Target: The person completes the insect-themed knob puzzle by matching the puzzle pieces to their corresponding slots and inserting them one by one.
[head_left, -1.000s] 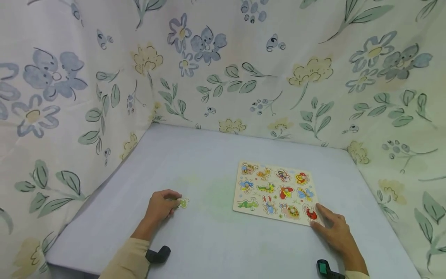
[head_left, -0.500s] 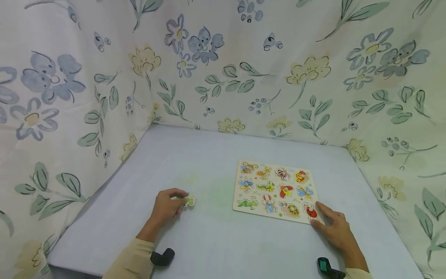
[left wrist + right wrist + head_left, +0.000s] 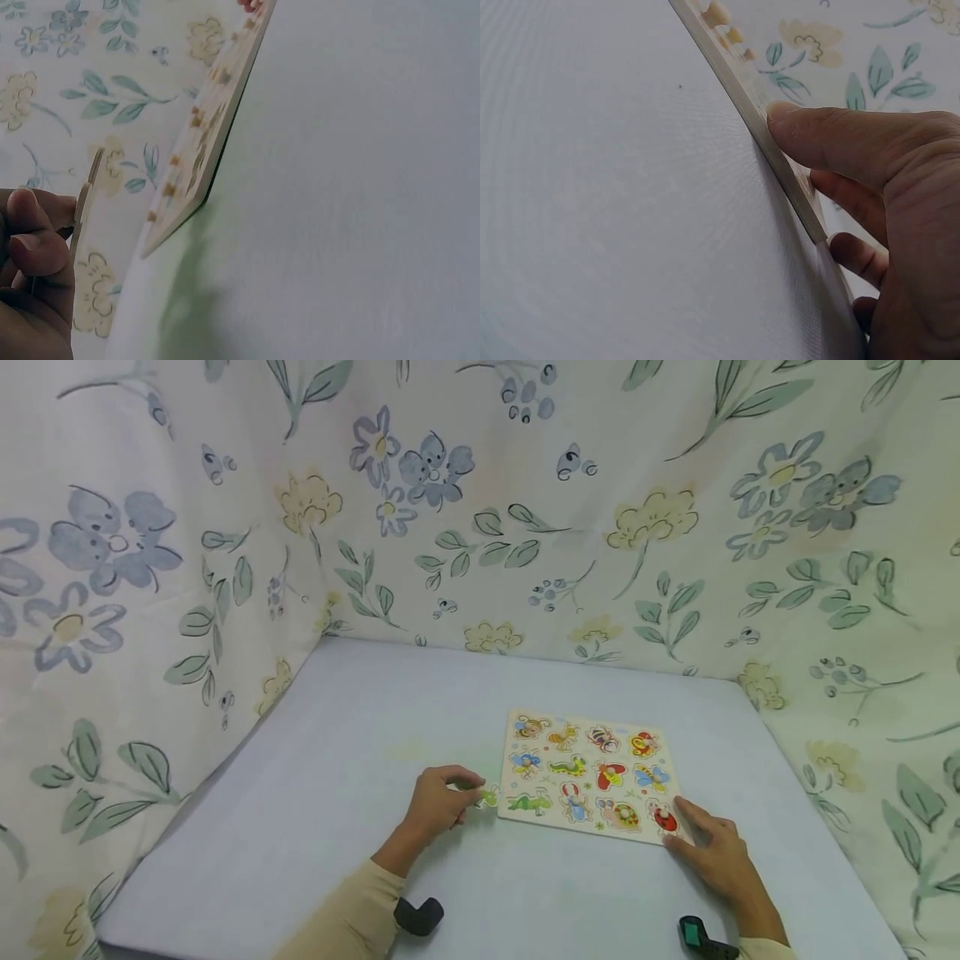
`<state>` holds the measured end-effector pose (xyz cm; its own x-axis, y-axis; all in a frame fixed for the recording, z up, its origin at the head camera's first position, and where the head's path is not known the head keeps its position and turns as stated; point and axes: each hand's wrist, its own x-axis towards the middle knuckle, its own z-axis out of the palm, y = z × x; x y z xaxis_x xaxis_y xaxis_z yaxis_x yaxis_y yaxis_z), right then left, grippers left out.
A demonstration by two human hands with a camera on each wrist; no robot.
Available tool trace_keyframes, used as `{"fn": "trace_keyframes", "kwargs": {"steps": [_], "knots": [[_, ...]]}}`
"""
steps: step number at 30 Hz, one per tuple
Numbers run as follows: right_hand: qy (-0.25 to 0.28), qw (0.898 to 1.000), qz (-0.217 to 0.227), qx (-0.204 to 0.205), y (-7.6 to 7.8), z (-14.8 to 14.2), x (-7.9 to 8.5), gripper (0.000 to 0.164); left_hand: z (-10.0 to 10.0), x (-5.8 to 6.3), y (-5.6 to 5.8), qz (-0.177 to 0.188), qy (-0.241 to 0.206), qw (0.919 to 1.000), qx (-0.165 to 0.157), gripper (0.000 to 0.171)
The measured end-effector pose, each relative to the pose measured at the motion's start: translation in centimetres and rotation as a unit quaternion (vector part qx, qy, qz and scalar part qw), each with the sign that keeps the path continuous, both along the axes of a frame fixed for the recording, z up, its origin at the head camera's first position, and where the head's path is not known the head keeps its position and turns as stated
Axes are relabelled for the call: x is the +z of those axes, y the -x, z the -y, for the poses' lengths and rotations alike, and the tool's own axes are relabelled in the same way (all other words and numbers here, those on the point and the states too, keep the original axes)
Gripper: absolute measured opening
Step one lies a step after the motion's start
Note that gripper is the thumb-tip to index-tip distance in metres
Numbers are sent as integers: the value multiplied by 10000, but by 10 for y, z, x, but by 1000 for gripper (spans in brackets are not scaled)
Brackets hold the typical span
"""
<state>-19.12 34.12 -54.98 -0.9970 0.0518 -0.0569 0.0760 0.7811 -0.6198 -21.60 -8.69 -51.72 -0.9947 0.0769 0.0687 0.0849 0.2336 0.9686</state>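
Note:
My left hand (image 3: pixel 442 802) pinches a flat green insect-shaped puzzle piece (image 3: pixel 489 795) just off the left edge of a wooden peg puzzle board (image 3: pixel 585 845). In the left wrist view the piece (image 3: pixel 87 196) appears edge-on, raised above the table and apart from the board (image 3: pixel 214 142). Its far part is hidden by the fingers. My right hand (image 3: pixel 712 852) holds the board's near right corner, thumb on the near edge and fingers along the right side. Several colourful knobbed insect pieces sit on the board, and a green grasshopper picture (image 3: pixel 529 802) fills its near left corner.
The board lies flat on a white-covered table (image 3: pixel 360 727). Floral curtains (image 3: pixel 480 560) hang along the back and both sides. A black wrist device (image 3: pixel 420 917) sits on the left wrist and another (image 3: pixel 705 938) on the right.
My left hand has moved right with the green insect puzzle piece, from the table's left part to beside the board. The right hand and the board have stayed in place.

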Motion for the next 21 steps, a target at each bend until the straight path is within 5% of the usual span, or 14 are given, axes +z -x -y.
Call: {"fn": "trace_keyframes", "kwargs": {"steps": [10,21], "knots": [[24,10000,14,-56,0,1,-2,90,-52,-11,10,-222,68,9996,128,10],[27,10000,-5,-86,1,1,-2,87,-81,-22,15,-328,422,9979,379,12]]}}
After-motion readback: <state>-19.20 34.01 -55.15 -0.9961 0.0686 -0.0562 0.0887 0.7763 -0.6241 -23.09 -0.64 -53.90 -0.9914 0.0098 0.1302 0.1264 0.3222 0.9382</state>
